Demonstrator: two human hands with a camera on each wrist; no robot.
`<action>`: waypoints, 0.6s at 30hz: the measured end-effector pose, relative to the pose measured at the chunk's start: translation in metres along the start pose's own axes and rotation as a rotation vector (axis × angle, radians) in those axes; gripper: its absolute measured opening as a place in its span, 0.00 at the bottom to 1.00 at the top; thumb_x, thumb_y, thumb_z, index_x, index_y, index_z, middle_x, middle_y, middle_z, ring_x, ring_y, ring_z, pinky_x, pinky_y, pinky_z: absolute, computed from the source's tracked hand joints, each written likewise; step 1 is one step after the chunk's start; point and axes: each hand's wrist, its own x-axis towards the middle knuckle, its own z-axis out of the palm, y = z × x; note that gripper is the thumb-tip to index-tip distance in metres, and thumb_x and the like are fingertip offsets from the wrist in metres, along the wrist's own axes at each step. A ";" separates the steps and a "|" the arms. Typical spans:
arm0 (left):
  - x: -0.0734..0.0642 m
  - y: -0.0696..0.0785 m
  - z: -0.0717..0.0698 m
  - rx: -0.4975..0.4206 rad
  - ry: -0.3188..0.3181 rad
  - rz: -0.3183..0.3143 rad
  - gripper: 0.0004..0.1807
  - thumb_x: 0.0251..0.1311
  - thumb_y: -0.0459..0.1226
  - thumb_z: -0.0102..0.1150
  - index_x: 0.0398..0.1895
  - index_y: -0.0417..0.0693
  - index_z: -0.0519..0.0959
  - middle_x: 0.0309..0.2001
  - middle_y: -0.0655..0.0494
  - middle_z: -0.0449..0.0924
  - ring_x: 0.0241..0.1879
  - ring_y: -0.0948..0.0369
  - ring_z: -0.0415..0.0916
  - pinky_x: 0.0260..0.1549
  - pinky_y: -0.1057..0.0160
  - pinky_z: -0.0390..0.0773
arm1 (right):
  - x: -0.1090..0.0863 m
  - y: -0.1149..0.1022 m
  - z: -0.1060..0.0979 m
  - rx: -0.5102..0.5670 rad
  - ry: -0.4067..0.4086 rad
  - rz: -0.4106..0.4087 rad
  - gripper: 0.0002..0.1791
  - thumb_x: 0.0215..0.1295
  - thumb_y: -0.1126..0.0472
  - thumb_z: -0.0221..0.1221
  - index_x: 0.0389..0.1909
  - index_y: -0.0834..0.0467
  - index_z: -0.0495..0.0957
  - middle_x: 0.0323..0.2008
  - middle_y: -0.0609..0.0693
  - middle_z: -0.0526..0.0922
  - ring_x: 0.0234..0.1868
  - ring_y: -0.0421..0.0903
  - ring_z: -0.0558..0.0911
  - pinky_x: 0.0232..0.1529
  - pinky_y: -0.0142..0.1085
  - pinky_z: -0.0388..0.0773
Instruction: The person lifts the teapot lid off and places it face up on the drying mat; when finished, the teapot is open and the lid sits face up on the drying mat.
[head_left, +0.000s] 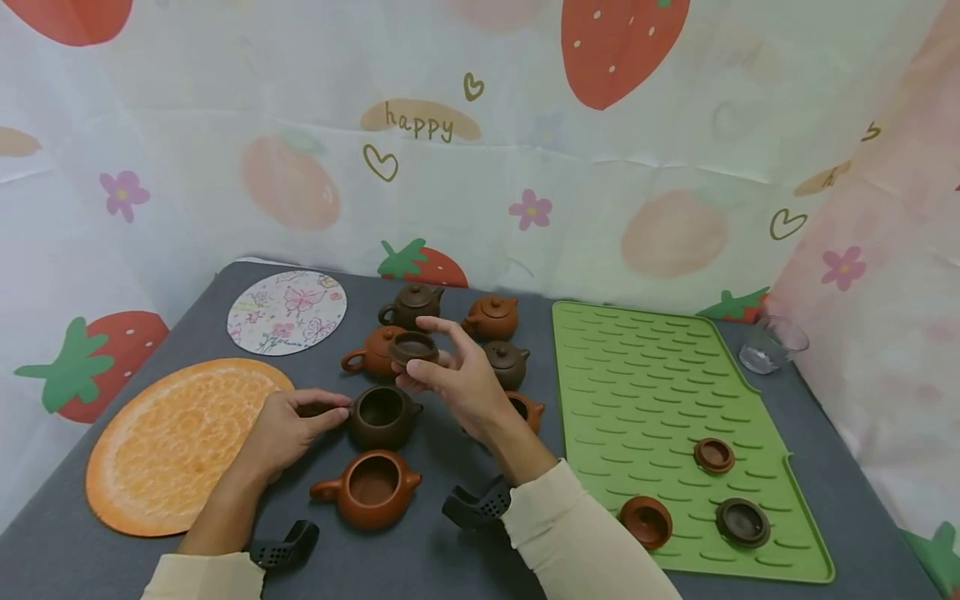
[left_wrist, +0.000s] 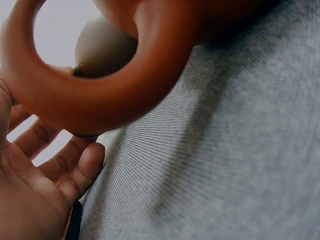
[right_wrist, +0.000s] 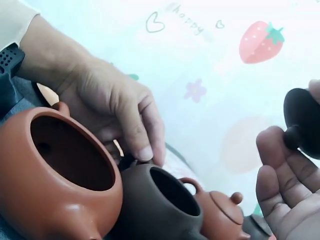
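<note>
The dark brown teapot and the reddish teapot stand uncovered on the desk. The left grip pinches the dark pot's handle; the right grip grasps the dark lid, raised apart from the pot. The right wrist view shows the lid's knob (hidden from the head view).

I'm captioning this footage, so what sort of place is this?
Probably a staged tabletop filming setup: a strawberry-print sheet hangs behind a dark grey table, where several teapots stand.
</note>
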 end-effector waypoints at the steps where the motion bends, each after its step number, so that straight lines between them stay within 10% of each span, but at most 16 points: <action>1: 0.000 0.000 0.000 -0.004 -0.002 0.000 0.10 0.59 0.33 0.67 0.41 0.36 0.85 0.39 0.47 0.84 0.41 0.65 0.77 0.38 0.71 0.74 | -0.001 -0.001 -0.001 -0.016 0.000 0.003 0.29 0.66 0.68 0.58 0.67 0.59 0.62 0.41 0.60 0.83 0.40 0.52 0.84 0.48 0.47 0.75; 18: -0.001 0.000 0.000 0.003 0.001 0.004 0.10 0.59 0.34 0.66 0.41 0.36 0.85 0.39 0.47 0.84 0.41 0.65 0.77 0.38 0.70 0.73 | -0.030 -0.041 -0.013 -0.225 0.025 -0.114 0.29 0.63 0.67 0.64 0.63 0.60 0.65 0.51 0.60 0.75 0.49 0.53 0.77 0.47 0.41 0.75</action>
